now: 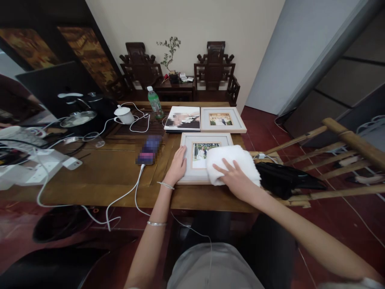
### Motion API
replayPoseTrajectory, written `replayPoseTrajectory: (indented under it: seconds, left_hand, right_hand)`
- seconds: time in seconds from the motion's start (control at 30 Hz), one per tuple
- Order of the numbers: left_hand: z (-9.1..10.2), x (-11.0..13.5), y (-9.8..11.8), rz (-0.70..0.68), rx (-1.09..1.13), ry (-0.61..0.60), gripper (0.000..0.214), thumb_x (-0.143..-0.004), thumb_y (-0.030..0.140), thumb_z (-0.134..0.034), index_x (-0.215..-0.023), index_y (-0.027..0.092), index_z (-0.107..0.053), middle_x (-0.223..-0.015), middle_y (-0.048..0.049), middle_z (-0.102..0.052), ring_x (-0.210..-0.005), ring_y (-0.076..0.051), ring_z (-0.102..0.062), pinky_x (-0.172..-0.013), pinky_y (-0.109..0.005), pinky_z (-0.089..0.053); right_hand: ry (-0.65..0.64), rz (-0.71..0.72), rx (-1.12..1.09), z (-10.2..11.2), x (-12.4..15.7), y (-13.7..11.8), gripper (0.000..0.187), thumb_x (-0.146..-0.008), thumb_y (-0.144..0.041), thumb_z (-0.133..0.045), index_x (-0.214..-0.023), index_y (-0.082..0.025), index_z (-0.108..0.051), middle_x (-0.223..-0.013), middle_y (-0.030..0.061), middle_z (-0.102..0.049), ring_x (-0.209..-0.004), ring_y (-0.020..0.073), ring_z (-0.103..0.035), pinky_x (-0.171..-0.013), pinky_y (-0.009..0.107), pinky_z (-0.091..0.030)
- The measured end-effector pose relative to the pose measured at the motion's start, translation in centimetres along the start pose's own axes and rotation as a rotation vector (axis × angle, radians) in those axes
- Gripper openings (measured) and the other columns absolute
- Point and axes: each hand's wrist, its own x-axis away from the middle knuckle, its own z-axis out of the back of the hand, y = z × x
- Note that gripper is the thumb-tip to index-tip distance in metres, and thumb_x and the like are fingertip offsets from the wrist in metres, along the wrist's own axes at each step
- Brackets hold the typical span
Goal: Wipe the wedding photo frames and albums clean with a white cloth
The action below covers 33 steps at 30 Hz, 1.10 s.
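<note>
A white-framed photo (197, 138) lies flat on the wooden table (114, 168) in front of me. My left hand (177, 164) rests flat on the frame's left edge, fingers stretched out. My right hand (237, 178) presses flat on a white folded cloth (233, 158) that covers the right part of the frame. The fingers of both hands lie extended.
Behind lie a second white frame (222, 119) and a photo album (183, 119). A phone (148, 150) on a white cable, a green bottle (155, 102), a white teapot (124, 114) and power strips (45, 166) sit left. A black bag (285, 178) and bamboo rack (339, 160) stand right.
</note>
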Motion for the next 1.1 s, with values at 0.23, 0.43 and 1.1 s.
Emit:
replayPoseTrajectory:
  seconds: [0.23,0.43,1.1]
  left_hand:
    - [-0.3,0.0,0.4,-0.042,0.008,-0.018,0.054,-0.085,0.006,-0.036,-0.137,0.016,-0.046,-0.145,-0.0111,-0.043,-0.141,-0.025,-0.029,-0.117,-0.049,-0.024]
    - [0.0,0.1,0.6,-0.052,-0.001,-0.036,0.054,-0.083,0.004,-0.034,-0.134,0.014,-0.049,-0.141,-0.0113,-0.048,-0.139,-0.023,-0.033,-0.117,-0.047,-0.025]
    - [0.5,0.0,-0.1,-0.041,-0.018,-0.063,0.051,-0.086,0.009,-0.037,-0.137,0.008,-0.044,-0.146,-0.0179,-0.042,-0.137,-0.025,-0.038,-0.114,-0.044,-0.029]
  right_hand:
    - [-0.047,-0.084,0.056,1.2,1.4,0.2,0.042,-0.082,0.002,-0.041,-0.100,-0.018,-0.073,-0.146,0.0073,-0.042,-0.134,0.0443,-0.031,-0.102,0.069,-0.030]
    - [0.071,0.041,0.017,1.4,-3.8,-4.0,0.036,-0.088,-0.006,-0.040,-0.100,-0.018,-0.073,-0.144,0.0079,-0.046,-0.131,0.0419,-0.037,-0.102,0.065,-0.033]
    - [0.094,-0.207,0.004,-1.3,2.2,4.0,0.049,-0.069,0.009,-0.043,-0.097,-0.018,-0.073,-0.144,0.0032,-0.046,-0.138,0.0357,-0.030,-0.107,0.057,-0.032]
